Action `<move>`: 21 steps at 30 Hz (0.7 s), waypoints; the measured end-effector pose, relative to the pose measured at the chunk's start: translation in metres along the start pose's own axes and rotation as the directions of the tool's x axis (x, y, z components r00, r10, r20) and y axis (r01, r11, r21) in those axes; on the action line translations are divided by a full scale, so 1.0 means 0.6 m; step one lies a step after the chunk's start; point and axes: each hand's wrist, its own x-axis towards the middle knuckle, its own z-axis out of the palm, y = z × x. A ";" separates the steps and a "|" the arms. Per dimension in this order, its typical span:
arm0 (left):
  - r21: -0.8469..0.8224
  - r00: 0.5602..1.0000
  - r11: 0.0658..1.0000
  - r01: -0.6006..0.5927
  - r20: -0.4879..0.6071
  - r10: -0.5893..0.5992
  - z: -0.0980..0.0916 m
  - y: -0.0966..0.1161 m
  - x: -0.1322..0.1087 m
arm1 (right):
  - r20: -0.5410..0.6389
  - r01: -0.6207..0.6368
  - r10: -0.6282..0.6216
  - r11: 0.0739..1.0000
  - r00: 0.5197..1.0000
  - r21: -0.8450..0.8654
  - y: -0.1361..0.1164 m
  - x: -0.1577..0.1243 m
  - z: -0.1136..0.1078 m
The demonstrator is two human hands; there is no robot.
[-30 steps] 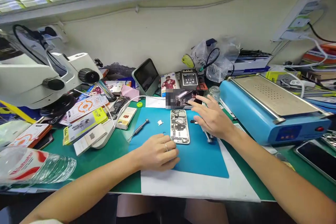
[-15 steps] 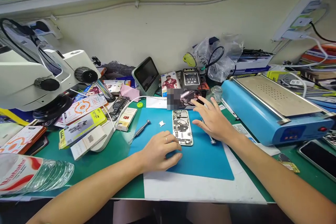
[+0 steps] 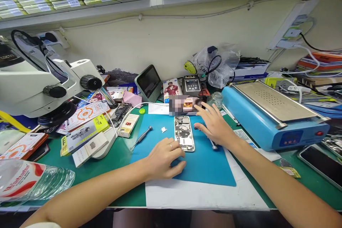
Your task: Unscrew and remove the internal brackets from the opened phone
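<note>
An opened phone with its inner parts bare (image 3: 184, 133) lies on the blue mat (image 3: 205, 171). My left hand (image 3: 167, 158), a ring on one finger, rests on the mat at the phone's lower left corner; its fingers are loosely bent, thumb apart, nothing seen in them. My right hand (image 3: 215, 124) is open, fingers spread, to the right of the phone. Its fingertips are by a propped screen playing a video (image 3: 188, 104); I cannot tell if they touch it. Partly under that hand lies a screwdriver (image 3: 213, 145). Left of the phone are a small white metal piece (image 3: 164, 129) and another screwdriver (image 3: 143, 136).
At the left stand a microscope (image 3: 66, 85), several boxes (image 3: 85, 131) and a water bottle (image 3: 34, 180). A blue heating-plate machine (image 3: 275, 114) is at the right, near a dark phone (image 3: 322, 165). A glass jar (image 3: 216, 99) stands behind my right hand.
The camera view has tilted up, showing more of the shelf. The propped screen's picture has changed. Both hands keep nearly the same place over the mat.
</note>
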 end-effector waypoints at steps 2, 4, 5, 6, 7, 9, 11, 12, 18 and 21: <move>0.009 1.000 1.000 0.022 -0.005 -0.022 0.000 0.001 0.001 | -0.011 -0.016 0.016 1.000 1.000 0.000 0.001 0.000 -0.001; 0.011 0.999 0.999 0.044 -0.004 -0.044 -0.001 0.002 0.001 | -0.024 -0.033 0.033 0.999 0.999 -0.003 0.001 -0.001 -0.002; 0.011 0.999 0.999 0.053 0.000 -0.053 -0.001 0.003 0.001 | -0.031 -0.042 0.041 0.999 0.999 -0.005 0.001 -0.001 -0.002; 0.010 0.998 0.998 0.059 0.003 -0.059 -0.002 0.003 0.001 | -0.036 -0.048 0.048 0.999 0.998 -0.006 0.001 -0.001 -0.001; 0.009 0.998 0.998 0.064 0.007 -0.064 -0.002 0.004 0.001 | -0.040 -0.052 0.051 0.999 0.998 -0.007 0.001 0.000 -0.001; 0.008 0.997 0.998 0.070 0.014 -0.070 -0.003 0.004 0.001 | -0.046 -0.051 0.050 0.999 0.998 -0.008 0.001 0.001 0.001; 0.009 0.997 0.997 0.075 0.019 -0.075 -0.004 0.005 0.001 | -0.054 -0.044 0.044 0.999 0.998 -0.008 0.001 0.003 0.002; 0.009 0.997 0.997 0.078 0.022 -0.078 -0.004 0.005 0.001 | -0.060 -0.039 0.039 0.999 0.997 -0.009 0.002 0.003 0.003; 0.003 0.996 0.996 0.089 0.027 -0.090 -0.005 0.006 0.001 | -0.087 0.052 -0.052 0.999 0.995 -0.003 0.005 0.002 -0.005; 0.001 0.996 0.996 0.087 0.028 -0.087 -0.004 0.004 -0.002 | -0.064 0.163 -0.162 0.987 0.985 0.008 -0.017 0.011 -0.018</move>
